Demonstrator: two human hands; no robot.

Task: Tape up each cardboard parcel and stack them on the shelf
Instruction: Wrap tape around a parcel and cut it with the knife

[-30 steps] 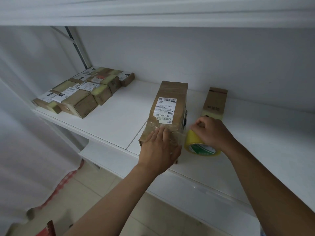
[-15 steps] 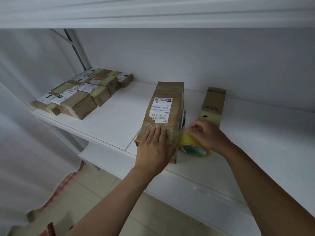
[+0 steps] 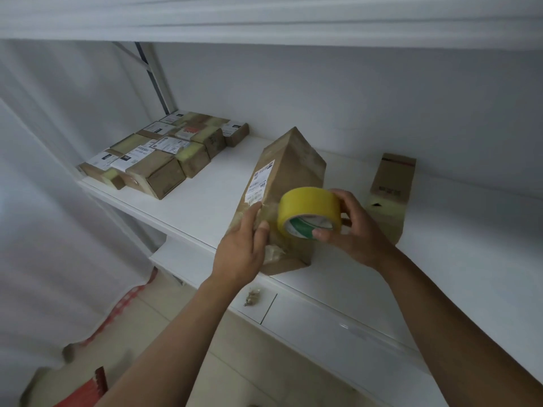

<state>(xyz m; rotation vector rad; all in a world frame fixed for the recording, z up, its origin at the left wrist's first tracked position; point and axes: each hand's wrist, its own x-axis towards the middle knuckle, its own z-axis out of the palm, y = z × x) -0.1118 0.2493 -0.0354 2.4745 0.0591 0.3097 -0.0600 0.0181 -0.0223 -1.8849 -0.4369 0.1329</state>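
A long brown cardboard parcel [image 3: 289, 174] with a white label lies tilted on its edge on the white shelf [image 3: 211, 201], near the shelf's front. My left hand [image 3: 245, 245] grips its near end, thumb on the taped face. My right hand [image 3: 351, 227] holds a yellow tape roll [image 3: 308, 208] raised just in front of that parcel's near end. A second, smaller cardboard parcel [image 3: 392, 186] lies on the shelf to the right, behind my right hand.
Several taped parcels [image 3: 164, 154] sit packed together at the shelf's far left. A shelf board [image 3: 264, 19] hangs close overhead and a white wall stands behind. A lower shelf edge [image 3: 338, 327] and tiled floor show below.
The parcel has been tipped from flat onto its edge. My right hand has lifted the tape roll from the shelf beside the parcel up over its near end. My left hand has shifted to grip.
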